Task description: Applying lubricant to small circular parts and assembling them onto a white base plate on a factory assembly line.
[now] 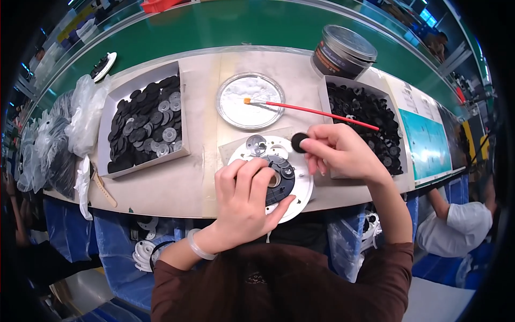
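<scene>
A round white plastic base (301,199) lies at the table's front edge, with a dark disc-shaped part (283,188) seated on it that carries small gears around a central hole. My left hand (244,196) rests over this assembly, its fingers curled on the dark part and its thumb along the lower edge. Just above and to the right, my right hand (338,150) pinches a small black gear (299,143) between thumb and fingertips, held clear of the base. A translucent grey disc (256,145) sits on the base's far left.
A box of black and grey discs (184,140) stands left, another box of small black parts (403,155) right. Between them is a dish of white grease (241,110) with a red brush (332,115) across it. A tub (343,53) stands behind; plastic bags (86,112) lie far left.
</scene>
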Demonstrator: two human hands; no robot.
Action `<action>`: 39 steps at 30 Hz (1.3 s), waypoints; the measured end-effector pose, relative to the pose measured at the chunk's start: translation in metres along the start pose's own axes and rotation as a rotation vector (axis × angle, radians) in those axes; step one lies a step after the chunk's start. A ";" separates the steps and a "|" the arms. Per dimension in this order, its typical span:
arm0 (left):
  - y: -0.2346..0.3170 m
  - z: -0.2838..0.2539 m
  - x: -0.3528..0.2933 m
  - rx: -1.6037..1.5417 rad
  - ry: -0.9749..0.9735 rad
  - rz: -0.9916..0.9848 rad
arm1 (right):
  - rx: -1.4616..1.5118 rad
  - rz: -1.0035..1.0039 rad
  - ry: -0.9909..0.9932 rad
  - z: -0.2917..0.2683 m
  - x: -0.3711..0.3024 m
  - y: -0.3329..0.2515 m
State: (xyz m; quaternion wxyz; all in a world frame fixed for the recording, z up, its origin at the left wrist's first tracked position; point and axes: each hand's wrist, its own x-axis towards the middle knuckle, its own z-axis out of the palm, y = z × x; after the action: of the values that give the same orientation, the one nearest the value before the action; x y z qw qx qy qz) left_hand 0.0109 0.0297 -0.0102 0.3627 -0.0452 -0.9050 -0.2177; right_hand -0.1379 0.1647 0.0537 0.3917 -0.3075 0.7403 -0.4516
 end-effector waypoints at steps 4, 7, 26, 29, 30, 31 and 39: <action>-0.002 -0.001 -0.001 0.013 -0.014 -0.054 | -0.047 0.028 -0.119 0.006 0.014 -0.002; -0.002 -0.004 0.004 0.033 -0.087 -0.041 | -0.077 0.028 -0.087 0.013 0.019 0.001; 0.000 -0.009 0.011 0.212 -0.255 0.044 | -0.655 -0.127 0.924 -0.066 -0.045 0.011; 0.005 -0.009 0.009 0.206 -0.272 -0.016 | -0.909 -0.214 1.046 -0.093 -0.059 0.046; 0.005 -0.007 0.010 0.201 -0.269 -0.009 | -1.003 -0.147 0.973 -0.099 -0.067 0.056; 0.004 -0.006 0.011 0.190 -0.269 0.002 | -1.092 -0.078 0.896 -0.102 -0.074 0.062; 0.004 -0.006 0.010 0.221 -0.224 0.031 | -0.809 -0.140 0.783 -0.081 -0.073 0.077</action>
State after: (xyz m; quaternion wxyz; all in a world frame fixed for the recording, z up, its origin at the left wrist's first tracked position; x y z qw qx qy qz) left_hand 0.0084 0.0303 0.0019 0.2655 -0.0428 -0.9574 -0.1049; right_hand -0.1782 0.2897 0.0291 -0.0921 -0.2912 0.9222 -0.2372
